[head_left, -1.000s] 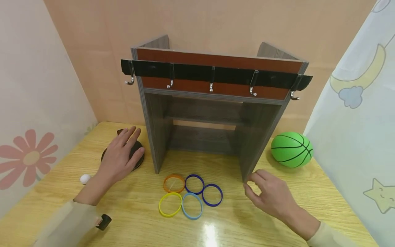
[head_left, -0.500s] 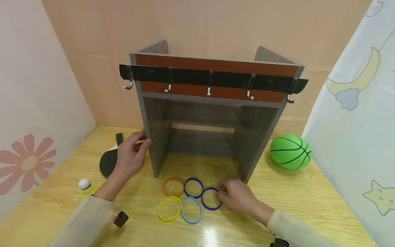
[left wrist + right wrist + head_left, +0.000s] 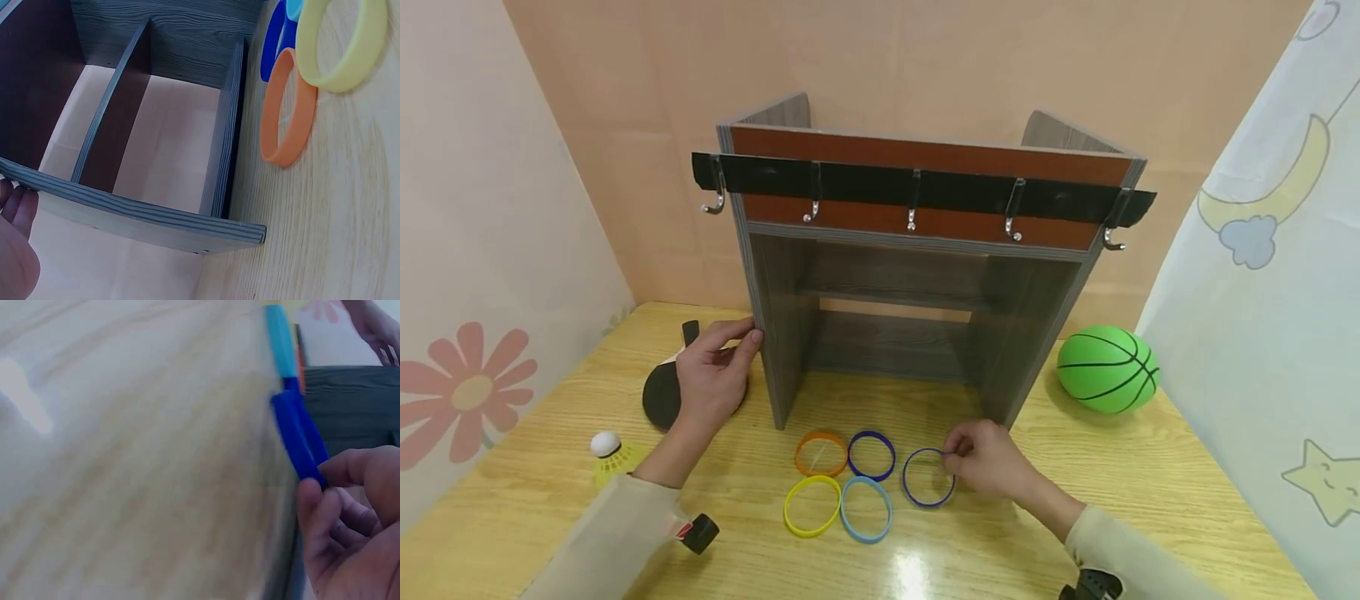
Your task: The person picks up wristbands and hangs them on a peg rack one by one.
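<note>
Blue band: rightmost of five, near side of rack, pinched in right hand's grip.
Left hand: touches rack's left side; grip, cannot tell.
Pinch: if loose, band might drop.

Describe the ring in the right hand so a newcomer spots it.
Find the gray hook rack, then the colored rings in front. The rightmost is the dark blue ring the right hand pinches; its dark blue twin lies unheld.

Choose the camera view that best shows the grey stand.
Head view: it shows the grey stand with all five hooks. The left wrist view shows inner boards but no hooks; the right wrist view, only part.
</note>
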`<state>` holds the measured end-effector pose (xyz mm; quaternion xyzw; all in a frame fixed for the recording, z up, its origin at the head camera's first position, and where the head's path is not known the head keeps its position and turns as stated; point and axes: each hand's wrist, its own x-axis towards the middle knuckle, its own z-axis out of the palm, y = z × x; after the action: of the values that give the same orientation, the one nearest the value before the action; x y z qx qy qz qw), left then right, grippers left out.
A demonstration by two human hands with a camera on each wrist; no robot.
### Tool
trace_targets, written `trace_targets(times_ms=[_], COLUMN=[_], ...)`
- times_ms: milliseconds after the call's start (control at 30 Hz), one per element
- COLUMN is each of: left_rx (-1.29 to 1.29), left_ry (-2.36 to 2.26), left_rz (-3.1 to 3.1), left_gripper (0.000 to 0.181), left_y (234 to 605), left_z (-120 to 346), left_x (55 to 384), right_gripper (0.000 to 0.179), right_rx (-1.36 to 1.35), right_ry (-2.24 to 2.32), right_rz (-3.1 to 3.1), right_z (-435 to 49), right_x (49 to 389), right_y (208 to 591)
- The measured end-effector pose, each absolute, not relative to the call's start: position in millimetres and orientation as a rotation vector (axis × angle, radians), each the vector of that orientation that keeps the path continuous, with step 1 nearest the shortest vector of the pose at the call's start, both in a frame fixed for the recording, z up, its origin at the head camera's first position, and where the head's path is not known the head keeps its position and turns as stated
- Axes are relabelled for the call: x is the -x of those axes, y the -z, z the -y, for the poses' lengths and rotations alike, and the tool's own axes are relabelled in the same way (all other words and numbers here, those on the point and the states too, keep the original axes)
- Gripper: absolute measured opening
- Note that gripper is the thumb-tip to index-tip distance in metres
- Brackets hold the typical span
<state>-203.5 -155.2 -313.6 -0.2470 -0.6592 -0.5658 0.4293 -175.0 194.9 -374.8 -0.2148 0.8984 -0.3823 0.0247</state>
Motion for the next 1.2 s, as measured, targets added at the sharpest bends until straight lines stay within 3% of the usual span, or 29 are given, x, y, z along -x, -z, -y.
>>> trace_targets(times_ms=[333,567,1200], left_rx=[0.597,0.600,0.611], left_ry=[1.474,1.497,1.559], left_rz=[1.609,1.610,1.574], left_gripper=[0.009,0.008,0.008], left_y=[314,314,334], left_z=[158,158,166], left_x=[207,208,225], right_gripper=[0.012,0.007,0.021], right_rx=[0.476,0.556,0.759], right_ry=[1.726,2.035,2.275], right_rz=[-2.334,-2.108,-1.693], right_z=[-196,-181,-98], right_x=[181,185,193], right_y=[328,297,231])
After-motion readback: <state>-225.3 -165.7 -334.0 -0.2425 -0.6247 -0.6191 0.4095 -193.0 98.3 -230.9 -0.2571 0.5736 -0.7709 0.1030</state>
